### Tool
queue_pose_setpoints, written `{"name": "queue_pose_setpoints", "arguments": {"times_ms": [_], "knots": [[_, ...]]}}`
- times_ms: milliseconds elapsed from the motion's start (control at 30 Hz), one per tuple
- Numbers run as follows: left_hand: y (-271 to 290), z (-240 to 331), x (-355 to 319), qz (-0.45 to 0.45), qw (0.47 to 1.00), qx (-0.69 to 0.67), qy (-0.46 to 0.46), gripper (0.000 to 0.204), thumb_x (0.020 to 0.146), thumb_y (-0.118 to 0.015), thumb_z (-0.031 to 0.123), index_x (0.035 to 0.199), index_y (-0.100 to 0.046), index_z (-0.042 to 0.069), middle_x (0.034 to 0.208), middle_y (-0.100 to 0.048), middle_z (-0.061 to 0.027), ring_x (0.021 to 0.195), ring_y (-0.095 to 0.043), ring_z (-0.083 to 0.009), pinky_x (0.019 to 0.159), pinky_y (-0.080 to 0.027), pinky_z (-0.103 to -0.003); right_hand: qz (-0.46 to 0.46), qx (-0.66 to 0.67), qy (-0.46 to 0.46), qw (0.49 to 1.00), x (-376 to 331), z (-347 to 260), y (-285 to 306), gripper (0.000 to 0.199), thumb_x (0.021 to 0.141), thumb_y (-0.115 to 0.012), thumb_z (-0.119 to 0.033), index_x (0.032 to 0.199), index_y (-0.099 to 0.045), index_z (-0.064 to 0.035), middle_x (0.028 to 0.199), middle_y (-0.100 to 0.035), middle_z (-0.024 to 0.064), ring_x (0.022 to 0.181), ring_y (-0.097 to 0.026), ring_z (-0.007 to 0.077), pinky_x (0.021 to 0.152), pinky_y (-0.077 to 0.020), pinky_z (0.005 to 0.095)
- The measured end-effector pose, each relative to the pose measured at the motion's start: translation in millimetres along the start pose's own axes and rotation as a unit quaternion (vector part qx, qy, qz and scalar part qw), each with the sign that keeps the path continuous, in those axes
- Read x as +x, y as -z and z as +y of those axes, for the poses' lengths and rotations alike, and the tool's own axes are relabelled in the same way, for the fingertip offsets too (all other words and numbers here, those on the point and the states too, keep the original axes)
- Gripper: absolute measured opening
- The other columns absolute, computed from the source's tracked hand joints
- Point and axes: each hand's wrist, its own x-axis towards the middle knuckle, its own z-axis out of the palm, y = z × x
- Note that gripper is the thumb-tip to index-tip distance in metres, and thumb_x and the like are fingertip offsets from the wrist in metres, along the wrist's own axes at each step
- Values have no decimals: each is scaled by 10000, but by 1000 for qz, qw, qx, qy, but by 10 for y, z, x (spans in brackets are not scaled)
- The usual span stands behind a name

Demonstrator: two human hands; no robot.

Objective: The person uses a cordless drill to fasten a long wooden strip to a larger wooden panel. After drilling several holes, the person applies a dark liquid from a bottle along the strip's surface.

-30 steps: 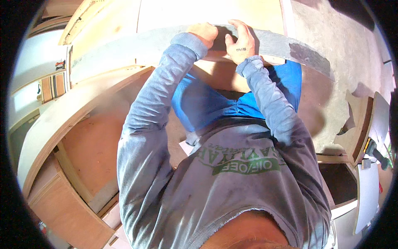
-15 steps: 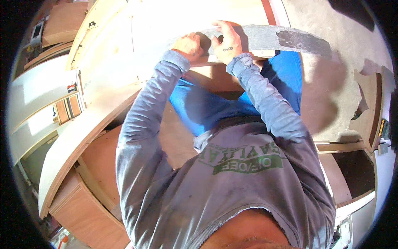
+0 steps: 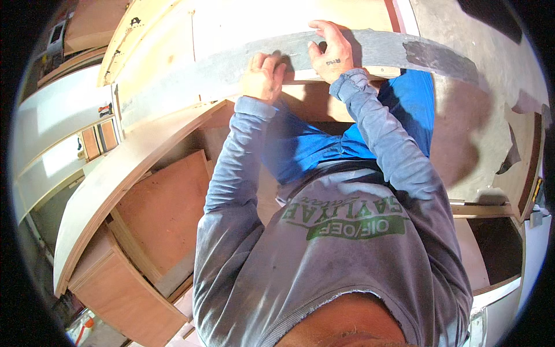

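So the grey strip (image 3: 376, 46) bends right across the top of the frame, with a darker patch near its upper right end. The left hand (image 3: 263, 78) is over it at top center, fingers loosely curled, and honestly I can't tell if they're pinching anything or just resting there. The right hand (image 3: 334, 53) is a bit further right, on the strip too, thumb and index spread well apart. Pale panel (image 3: 254, 23) along the top edge beyond the strip, blue trousers (image 3: 411, 110) just below it, big plywood curve (image 3: 130, 165) over at left, open box (image 3: 485, 211) at lower right
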Motion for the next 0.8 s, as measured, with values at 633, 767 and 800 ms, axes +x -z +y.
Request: {"name": "queue_pose_setpoints", "arguments": {"times_ms": [633, 767, 800], "knots": [[-90, -7, 153, -7, 999, 14, -32, 200, 816, -761, 203, 992, -772, 109, 1122, -686, -86, 1032, -641, -327, 909, -521, -436, -12, -15, -3, 1000, 2, -15, -27, 416, 806, -690, -28, 1212, -599, -22, 1234, -642, 205, 1164, -628, 398, 993, -526, 448], [-191, 33, 234, 28, 997, 66, -22, 118, 828, -736, 173, 926, -729, 107, 1068, -676, -69, 993, -641, -320, 868, -519, -443, -4, -7, -2, 1000, 12, 0, -22, 410, 797, -696, -20, 1197, -602, -22, 1234, -643, 201, 1168, -624, 398, 1005, -519, 445], [-225, 34, 223, 26, 997, 70, -20, 125, 828, -733, 171, 935, -730, 107, 1069, -674, -67, 986, -641, -316, 858, -518, -442, -5, -9, 6, 1000, 5, 9, -17, 408, 795, -696, -16, 1192, -603, -22, 1233, -643, 200, 1172, -621, 398, 1008, -517, 445]]}}
